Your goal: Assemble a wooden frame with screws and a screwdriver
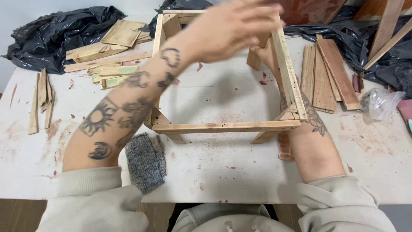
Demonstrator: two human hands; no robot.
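The fingers of the left hand (231, 28) are spread loosely and blurred, passing over the far right part of the wooden frame (227, 126); whether they touch the wood or only hover above it cannot be told, and they grasp nothing that shows. The right hand (264, 56) reaches up inside the frame, and its fingers appear curled around the right rail near the far corner, though the left hand covers most of them.

It looks like a stage of handling and checking the frame, one hand steadying it while the other moves across the top. A next move would call for a firm hold on that right rail, so the frame does not rock.

The frame stands in the middle of the bench (240, 180), a square of pale, rough slats with small angled braces in its corners. A grey abrasive pad (145, 162) lies near the front edge, just beside the left forearm. Reddish planks (328, 73) lie towards the right edge, pale offcuts (107, 51) towards the far left corner.
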